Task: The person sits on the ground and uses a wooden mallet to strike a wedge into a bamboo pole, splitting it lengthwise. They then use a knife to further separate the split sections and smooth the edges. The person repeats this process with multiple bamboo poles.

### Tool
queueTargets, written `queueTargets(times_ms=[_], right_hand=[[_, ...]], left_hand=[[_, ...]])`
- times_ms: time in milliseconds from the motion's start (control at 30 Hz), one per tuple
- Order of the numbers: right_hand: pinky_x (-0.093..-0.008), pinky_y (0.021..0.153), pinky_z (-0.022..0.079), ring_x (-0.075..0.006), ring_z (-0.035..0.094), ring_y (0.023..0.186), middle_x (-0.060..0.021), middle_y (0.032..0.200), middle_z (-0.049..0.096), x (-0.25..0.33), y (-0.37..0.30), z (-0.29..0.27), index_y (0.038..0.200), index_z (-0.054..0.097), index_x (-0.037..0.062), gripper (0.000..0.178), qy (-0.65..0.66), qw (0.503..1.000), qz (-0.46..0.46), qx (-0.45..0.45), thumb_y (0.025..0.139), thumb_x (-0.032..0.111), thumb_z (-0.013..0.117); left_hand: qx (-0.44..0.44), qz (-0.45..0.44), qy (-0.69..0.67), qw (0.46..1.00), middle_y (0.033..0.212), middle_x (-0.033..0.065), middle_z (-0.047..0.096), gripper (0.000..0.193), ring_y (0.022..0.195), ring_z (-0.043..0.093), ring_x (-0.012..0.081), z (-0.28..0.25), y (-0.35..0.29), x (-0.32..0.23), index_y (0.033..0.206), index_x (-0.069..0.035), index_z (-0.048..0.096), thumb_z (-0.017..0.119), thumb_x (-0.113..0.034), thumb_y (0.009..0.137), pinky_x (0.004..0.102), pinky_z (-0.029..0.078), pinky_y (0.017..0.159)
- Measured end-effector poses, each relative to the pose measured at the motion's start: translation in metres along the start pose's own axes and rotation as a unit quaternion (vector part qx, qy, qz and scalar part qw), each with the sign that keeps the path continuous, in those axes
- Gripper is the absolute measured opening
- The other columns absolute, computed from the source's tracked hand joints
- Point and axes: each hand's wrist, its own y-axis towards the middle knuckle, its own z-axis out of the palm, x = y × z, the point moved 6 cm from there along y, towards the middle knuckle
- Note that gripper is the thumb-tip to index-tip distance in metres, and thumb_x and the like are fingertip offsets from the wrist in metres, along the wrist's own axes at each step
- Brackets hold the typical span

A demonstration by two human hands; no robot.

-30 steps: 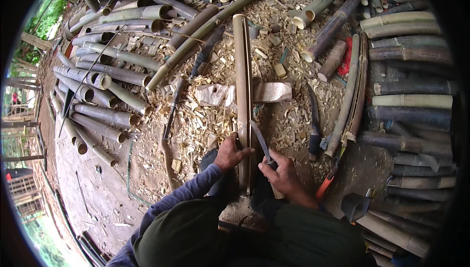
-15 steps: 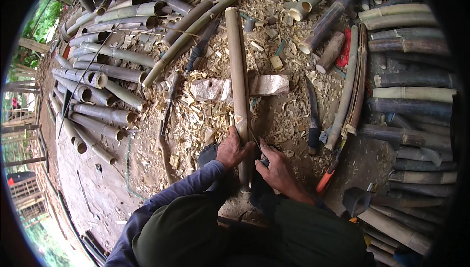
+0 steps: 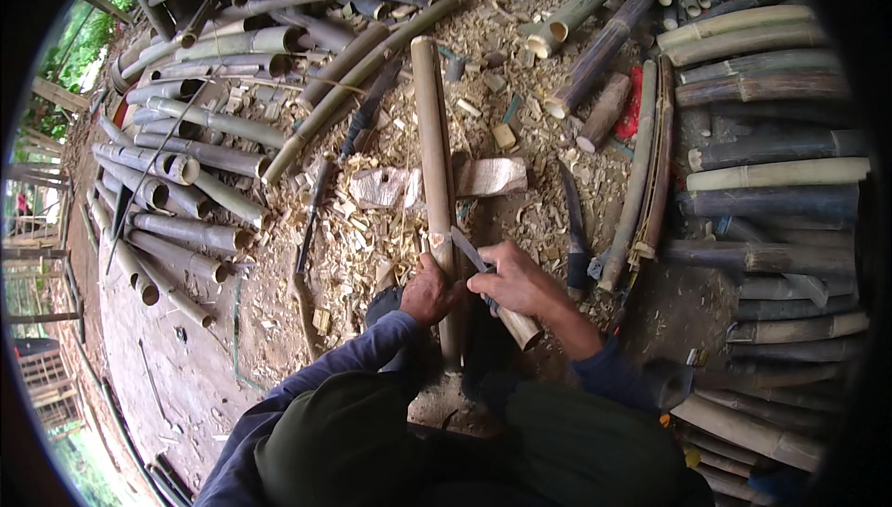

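A length of bamboo (image 3: pixel 432 135) lies lengthwise in front of me, its far part resting across a pale, chipped wooden block (image 3: pixel 492 177). My left hand (image 3: pixel 431 291) is closed around its near part, low down between my legs. Just to the right, my right hand (image 3: pixel 518 282) grips a knife whose thick, pale handle (image 3: pixel 519 327) sticks out below the fist. The knife's blade (image 3: pixel 467 250) points up and left, its tip close beside a light, shaved band on the bamboo. Whether the blade touches the bamboo, I cannot tell.
Wood shavings (image 3: pixel 362 233) litter the ground. Cut bamboo lengths are piled at left (image 3: pixel 200 228) and right (image 3: pixel 776 200). A dark-handled blade (image 3: pixel 575 228) lies right of the block; another long, thin tool (image 3: pixel 316 205) lies left. A split bamboo strip (image 3: pixel 632 177) lies farther right.
My right hand has turned and lifted, bringing the knife's blade and handle into plain sight. The left hand keeps its hold on the bamboo. The whole view has shifted slightly.
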Motion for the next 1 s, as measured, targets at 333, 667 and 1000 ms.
queueTargets(times_ms=[333, 667, 1000], right_hand=[[-0.0435, 0.072, 0.054, -0.0362, 0.069, 0.079, -0.0201, 0.082, 0.067, -0.017, -0.028, 0.029, 0.117, 0.066, -0.0023, 0.038, -0.015, 0.991, -0.064, -0.114, 0.086, 0.02, 0.072], [-0.0455, 0.074, 0.055, -0.0403, 0.07, 0.081, -0.0275, 0.086, 0.067, 0.004, -0.026, 0.036, 0.138, 0.055, -0.0116, 0.061, -0.121, 0.979, -0.092, -0.139, 0.086, 0.015, 0.07], [-0.0489, 0.072, 0.054, -0.0477, 0.068, 0.083, -0.0323, 0.087, 0.067, 0.04, 0.054, 0.013, 0.097, 0.065, -0.0075, 0.029, -0.108, 0.94, -0.177, -0.271, 0.087, 0.019, 0.07]], left_hand=[[-0.02, 0.019, -0.01, 1.0, 0.104, 0.0364, 0.064, 0.07, 0.096, 0.068, 0.0532, -0.008, -0.006, 0.006, 0.116, 0.005, 0.032, 0.072, -0.047, 0.091, 0.0556, 0.056, 0.08], [0.004, -0.027, 0.014, 1.0, 0.113, 0.0389, 0.057, 0.068, 0.102, 0.067, 0.0522, -0.01, -0.01, -0.007, 0.117, 0.008, 0.033, 0.07, -0.043, 0.093, 0.0532, 0.057, 0.084], [-0.001, 0.007, -0.031, 0.999, 0.109, 0.0387, 0.061, 0.069, 0.104, 0.065, 0.055, 0.005, -0.002, 0.014, 0.124, 0.009, 0.031, 0.067, -0.042, 0.094, 0.0552, 0.055, 0.088]])
